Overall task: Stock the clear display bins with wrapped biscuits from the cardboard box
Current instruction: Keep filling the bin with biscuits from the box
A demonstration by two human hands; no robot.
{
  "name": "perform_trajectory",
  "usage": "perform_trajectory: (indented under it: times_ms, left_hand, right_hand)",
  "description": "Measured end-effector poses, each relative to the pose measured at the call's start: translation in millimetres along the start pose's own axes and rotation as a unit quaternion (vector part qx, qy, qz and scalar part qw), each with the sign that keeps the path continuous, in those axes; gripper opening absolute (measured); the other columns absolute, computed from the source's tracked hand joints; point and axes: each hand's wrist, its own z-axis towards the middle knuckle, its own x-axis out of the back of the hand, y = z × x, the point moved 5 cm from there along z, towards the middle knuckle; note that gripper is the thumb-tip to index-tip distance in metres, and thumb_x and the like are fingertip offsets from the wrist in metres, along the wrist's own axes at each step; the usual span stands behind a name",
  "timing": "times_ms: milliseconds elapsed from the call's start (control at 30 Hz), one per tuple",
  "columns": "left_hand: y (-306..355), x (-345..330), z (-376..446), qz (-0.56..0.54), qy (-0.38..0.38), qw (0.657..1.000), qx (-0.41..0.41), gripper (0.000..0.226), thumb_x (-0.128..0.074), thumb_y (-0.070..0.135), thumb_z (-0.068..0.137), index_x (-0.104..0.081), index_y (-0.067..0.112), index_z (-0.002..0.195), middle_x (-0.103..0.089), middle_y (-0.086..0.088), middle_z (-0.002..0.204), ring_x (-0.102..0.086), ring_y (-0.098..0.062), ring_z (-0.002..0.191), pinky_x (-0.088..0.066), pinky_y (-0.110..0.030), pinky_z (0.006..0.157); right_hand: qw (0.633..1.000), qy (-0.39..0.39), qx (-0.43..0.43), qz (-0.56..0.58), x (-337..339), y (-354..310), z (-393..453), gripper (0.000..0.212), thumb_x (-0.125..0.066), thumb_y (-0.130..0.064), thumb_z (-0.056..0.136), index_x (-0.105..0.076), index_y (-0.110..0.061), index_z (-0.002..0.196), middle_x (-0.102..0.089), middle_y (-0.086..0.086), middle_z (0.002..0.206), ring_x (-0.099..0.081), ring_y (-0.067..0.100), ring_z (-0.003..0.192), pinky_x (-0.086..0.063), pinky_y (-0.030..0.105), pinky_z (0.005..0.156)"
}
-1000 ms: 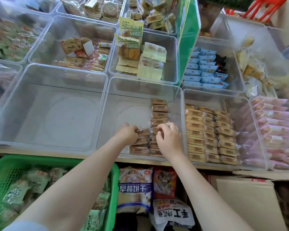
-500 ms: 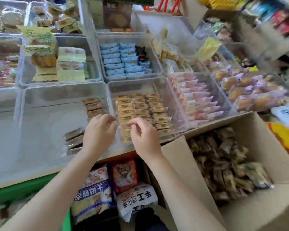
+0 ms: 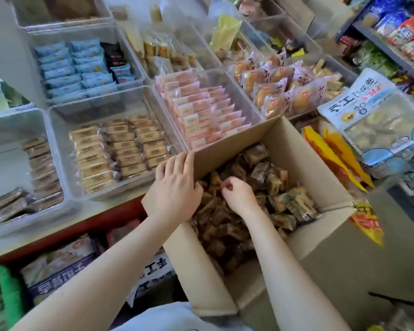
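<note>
Reaching into the cardboard box [image 3: 285,149], head view: left hand [image 3: 175,187] lies on the box's left wall, fingers straight and draped over its rim, probably steadying it. Right hand [image 3: 237,193] hovers over the wrapped biscuits [image 3: 268,185] heaped inside, fingers curled; whether it pinches one, cannot tell. Part-stocked clear bin [image 3: 58,149] sits at the counter's front edge.

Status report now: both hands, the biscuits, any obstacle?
Left hand rests on cardboard box flap, fingers straight. Right hand curled over wrapped biscuits inside; whether it grips one is unclear. Nothing in the way.
</note>
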Motion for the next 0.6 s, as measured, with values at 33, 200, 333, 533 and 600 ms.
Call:
perform_trajectory:
  times_ms: [33, 200, 333, 533, 600]
  left_hand:
    - [-1, -3, 0, 0.020, 0.004, 1.000, 0.001, 0.070, -0.050, 0.035, 0.095, -0.024, 0.017, 0.157, -0.033, -0.004, 0.158, -0.025, -0.025, 0.146, -0.016, -0.044, 0.121]
    - [-3, -7, 0, 0.060, -0.003, 0.998, -0.007, 0.075, -0.055, 0.035, 0.093, -0.021, 0.018, 0.158, -0.030, -0.004, 0.160, -0.024, -0.026, 0.147, -0.020, -0.046, 0.120]
    - [-2, -4, 1, 0.062, 0.002, 0.998, 0.002, 0.075, -0.054, 0.034, 0.093, -0.021, 0.020, 0.158, -0.030, -0.002, 0.160, -0.024, -0.023, 0.146, -0.019, -0.044, 0.119]
    - [-2, -5, 3, 0.054, 0.012, 0.998, 0.016, 0.076, -0.057, 0.030, 0.090, -0.022, 0.022, 0.157, -0.033, -0.003, 0.157, -0.026, -0.025, 0.145, -0.020, -0.046, 0.118]
    - [-1, -5, 2, 0.056, 0.015, 0.998, 0.014, 0.076, -0.058, 0.029, 0.089, -0.023, 0.022, 0.157, -0.035, -0.003, 0.156, -0.027, -0.025, 0.144, -0.021, -0.046, 0.118]
  right_hand:
    - [1.000, -0.028, -0.008, -0.011, -7, 8, 7, 0.021, -0.053, -0.022, 0.101, -0.065, -0.013, 0.115, -0.064, 0.005, 0.109, -0.060, 0.029, 0.110, -0.043, 0.028, 0.085]
    - [0.985, -0.147, -0.043, -0.073, -58, 32, 43, 0.057, -0.054, -0.035, 0.100, -0.041, -0.013, 0.151, -0.053, 0.010, 0.146, -0.051, 0.032, 0.132, -0.041, 0.038, 0.111]
    - [0.979, -0.164, -0.083, -0.088, -102, 58, 73, 0.069, -0.047, -0.047, 0.099, -0.025, -0.016, 0.157, -0.048, 0.012, 0.149, -0.050, 0.031, 0.132, -0.042, 0.046, 0.111]
    - [0.977, -0.133, -0.037, -0.159, -104, 45, 59, 0.056, -0.046, -0.036, 0.103, -0.028, -0.023, 0.155, -0.043, 0.011, 0.153, -0.033, 0.039, 0.143, -0.030, 0.049, 0.116]
    - [0.974, -0.145, -0.010, -0.172, -107, 39, 53, 0.050, -0.045, -0.030, 0.104, -0.034, -0.021, 0.152, -0.044, 0.011, 0.152, -0.031, 0.039, 0.144, -0.026, 0.048, 0.118]
